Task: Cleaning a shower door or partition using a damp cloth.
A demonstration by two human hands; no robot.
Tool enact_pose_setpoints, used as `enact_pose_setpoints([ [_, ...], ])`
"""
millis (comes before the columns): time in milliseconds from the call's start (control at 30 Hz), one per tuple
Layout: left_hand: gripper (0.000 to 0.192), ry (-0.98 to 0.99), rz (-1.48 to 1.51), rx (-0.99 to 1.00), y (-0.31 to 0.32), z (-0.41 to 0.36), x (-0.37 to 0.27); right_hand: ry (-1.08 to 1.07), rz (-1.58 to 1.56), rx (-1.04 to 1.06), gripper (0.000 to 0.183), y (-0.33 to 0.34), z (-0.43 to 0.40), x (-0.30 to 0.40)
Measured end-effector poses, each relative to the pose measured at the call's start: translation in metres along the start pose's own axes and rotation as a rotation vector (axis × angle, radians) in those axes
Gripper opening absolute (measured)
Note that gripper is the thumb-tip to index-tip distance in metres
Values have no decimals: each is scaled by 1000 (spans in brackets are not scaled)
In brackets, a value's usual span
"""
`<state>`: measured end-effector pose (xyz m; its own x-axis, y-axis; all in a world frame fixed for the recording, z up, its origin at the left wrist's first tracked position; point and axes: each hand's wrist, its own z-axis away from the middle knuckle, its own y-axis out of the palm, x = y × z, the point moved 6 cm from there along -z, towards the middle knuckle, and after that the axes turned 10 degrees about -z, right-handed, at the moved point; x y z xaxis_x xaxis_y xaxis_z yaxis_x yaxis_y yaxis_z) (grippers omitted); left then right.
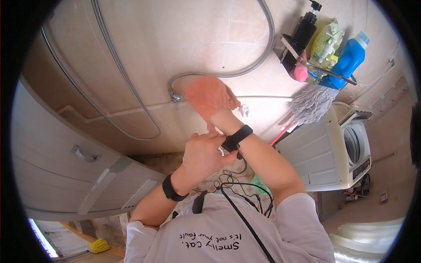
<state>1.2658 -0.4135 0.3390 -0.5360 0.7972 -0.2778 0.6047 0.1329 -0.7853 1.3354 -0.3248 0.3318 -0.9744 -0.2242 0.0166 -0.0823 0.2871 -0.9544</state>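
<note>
A fluffy coral cloth [210, 95] covers my right hand [223, 116] up to the wrist, so its fingers are hidden and only skin near the wrist shows. The cloth looks wrapped or draped over the hand, in front of the tiled wall. My left hand [207, 151] reaches across to my right wrist, with fingers and thumb closed around the edge of its black wristband [237, 137]. Another black wristband [171, 188] is around my left wrist.
A metal shower hose [256, 64] curves from a wall tap [176, 97]. Bottles crowd a wall shelf [329, 70] at right, above a grey mop head [314, 103] and a washing machine [312, 157]. A white door [65, 164] stands left. Black cables [230, 187] hang before me.
</note>
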Motion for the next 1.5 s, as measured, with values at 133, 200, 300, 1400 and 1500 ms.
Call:
enact_pose_setpoints([
  [133,29,-29,26,23,22,-7,-4,13,-340,-276,42,89,5,-63],
  [200,29,22,19,20,25,-3,-1,94,-568,218,48,119,-2,-59],
  [300,29,115,21,41,21,9,4,-69,-377,255,31,77,-1,-14],
  [1400,18,-1185,122,-460,-128,282,149,816,-797,-973,21,26,-31,-182],
  [1500,17,-1199,82,-458,-128,286,151,790,-641,-1072,21,49,-15,-192],
])
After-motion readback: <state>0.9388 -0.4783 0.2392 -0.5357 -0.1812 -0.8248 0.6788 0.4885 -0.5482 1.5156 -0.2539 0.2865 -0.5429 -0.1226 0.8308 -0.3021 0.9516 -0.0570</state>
